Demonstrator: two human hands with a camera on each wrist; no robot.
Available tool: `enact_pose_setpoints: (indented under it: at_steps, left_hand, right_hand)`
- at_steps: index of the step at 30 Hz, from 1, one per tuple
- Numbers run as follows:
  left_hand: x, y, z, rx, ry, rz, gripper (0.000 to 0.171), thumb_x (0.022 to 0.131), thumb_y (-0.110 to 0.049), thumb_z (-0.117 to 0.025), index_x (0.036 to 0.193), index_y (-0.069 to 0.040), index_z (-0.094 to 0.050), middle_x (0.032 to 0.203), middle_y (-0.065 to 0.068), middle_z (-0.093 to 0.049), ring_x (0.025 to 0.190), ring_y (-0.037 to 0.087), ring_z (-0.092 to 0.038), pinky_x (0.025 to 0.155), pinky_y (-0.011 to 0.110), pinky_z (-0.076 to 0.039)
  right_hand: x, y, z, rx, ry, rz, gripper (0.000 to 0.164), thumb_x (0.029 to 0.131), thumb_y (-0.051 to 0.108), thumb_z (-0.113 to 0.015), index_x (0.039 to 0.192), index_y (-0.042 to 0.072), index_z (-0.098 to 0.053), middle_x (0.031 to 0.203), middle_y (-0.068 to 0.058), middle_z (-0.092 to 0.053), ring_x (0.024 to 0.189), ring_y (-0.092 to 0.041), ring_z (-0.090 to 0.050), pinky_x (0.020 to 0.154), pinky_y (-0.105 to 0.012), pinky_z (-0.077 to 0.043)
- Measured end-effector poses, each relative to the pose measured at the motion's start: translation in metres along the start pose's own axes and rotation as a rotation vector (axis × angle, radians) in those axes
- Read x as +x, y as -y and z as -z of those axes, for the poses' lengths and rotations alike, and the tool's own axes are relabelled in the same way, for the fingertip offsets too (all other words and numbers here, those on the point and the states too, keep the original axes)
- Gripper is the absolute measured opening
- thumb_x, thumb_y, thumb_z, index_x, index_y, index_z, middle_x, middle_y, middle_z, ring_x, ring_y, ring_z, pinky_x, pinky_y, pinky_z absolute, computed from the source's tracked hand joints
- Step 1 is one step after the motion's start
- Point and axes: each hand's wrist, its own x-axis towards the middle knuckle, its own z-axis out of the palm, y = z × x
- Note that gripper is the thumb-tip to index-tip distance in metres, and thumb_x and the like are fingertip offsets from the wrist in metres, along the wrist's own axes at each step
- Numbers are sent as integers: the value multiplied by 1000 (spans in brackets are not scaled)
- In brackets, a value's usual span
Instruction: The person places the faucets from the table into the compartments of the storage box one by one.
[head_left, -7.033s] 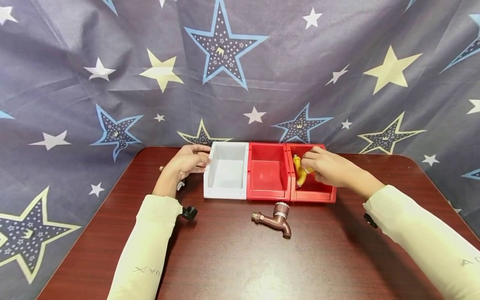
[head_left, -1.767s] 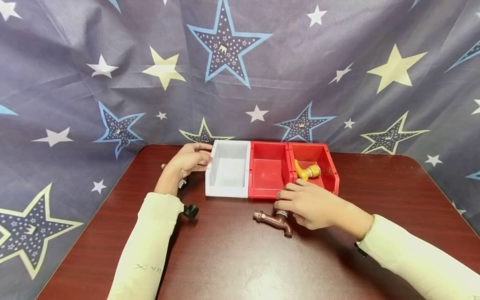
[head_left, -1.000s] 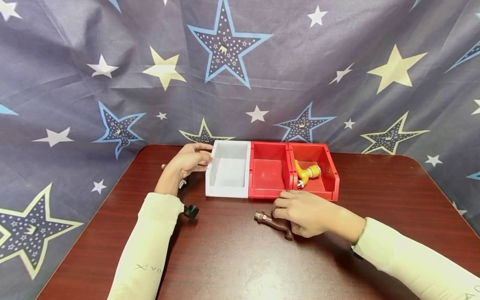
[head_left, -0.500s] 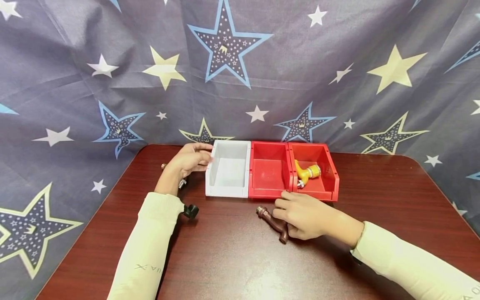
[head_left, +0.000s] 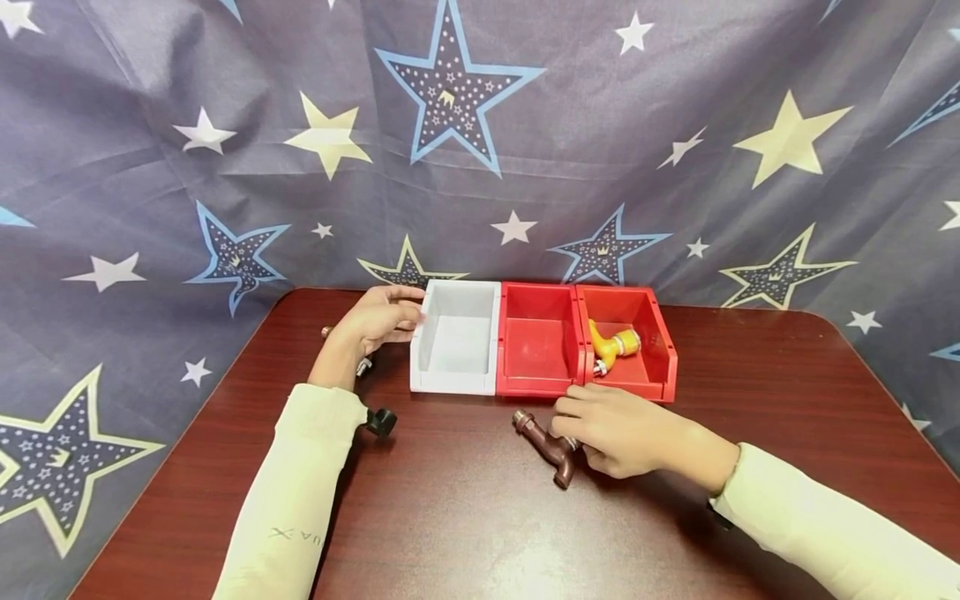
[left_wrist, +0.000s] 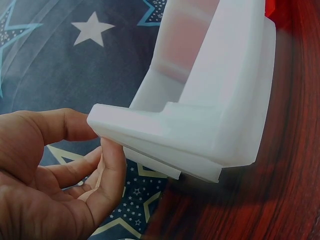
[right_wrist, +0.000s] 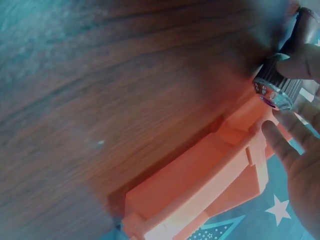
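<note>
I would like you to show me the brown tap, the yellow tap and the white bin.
Brown tap (head_left: 546,446): head view, on its body.
Yellow tap (head_left: 607,347): head view, on its body.
White bin (head_left: 453,382): head view, front wall.

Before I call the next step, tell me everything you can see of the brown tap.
The brown tap is on the near side of the middle red bin; whether it rests on the table is unclear. Its body looks like glossy metal, with a brass-coloured inlet pointing away and left, and a bent spout toward the wearer. The right hand pinches its ribbed, silvery-looking knob, hiding part of it.
</note>
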Motion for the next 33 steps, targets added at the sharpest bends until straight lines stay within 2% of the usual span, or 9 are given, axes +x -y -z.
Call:
enact_pose_setpoints:
  at_steps: [5,10,17,21,28,33]
  left_hand:
    - [0,0,1,-9,-5,4,57,95,1,-60,149,1,-43,120,20,-61,77,13,-65,72,29,-58]
    - [0,0,1,-11,-7,10,57,95,1,-61,149,0,-43,124,21,-59,77,13,-65,73,29,-57]
    - [1,1,1,-6,-6,8,57,95,1,-61,149,0,-43,125,21,-60,78,13,-65,79,33,-57]
    - [2,2,1,-7,-5,6,57,95,1,-61,149,0,-43,121,19,-62,78,12,-65,78,33,-57]
    - [2,2,1,-10,-7,-1,56,95,2,-60,149,1,-43,116,18,-63,78,13,-66,73,29,-58]
    - [0,1,0,-10,-7,4,56,96,2,-59,150,1,-42,121,20,-61,79,13,-66,73,29,-58]
  right_hand:
    - [1,3,0,-22,3,-10,36,70,19,-80,98,19,-57,93,6,-53,91,-16,-49,79,-33,-47]
    - [3,10,1,-40,10,-10,35,72,23,-79,97,18,-56,88,5,-50,88,-17,-47,77,-34,-45]
    - [4,16,-1,-36,26,-59,38,76,28,-79,105,16,-59,95,4,-55,90,-19,-50,80,-36,-48]
    - [2,16,-2,-21,16,-65,40,76,29,-79,108,17,-59,98,4,-55,92,-19,-51,83,-37,-48]
    - [-4,15,-1,7,-8,-6,43,71,21,-81,106,20,-57,101,5,-53,94,-18,-49,85,-37,-47]
    - [-7,13,-2,34,-27,7,42,70,15,-82,104,23,-60,96,5,-51,90,-16,-48,79,-34,-45]
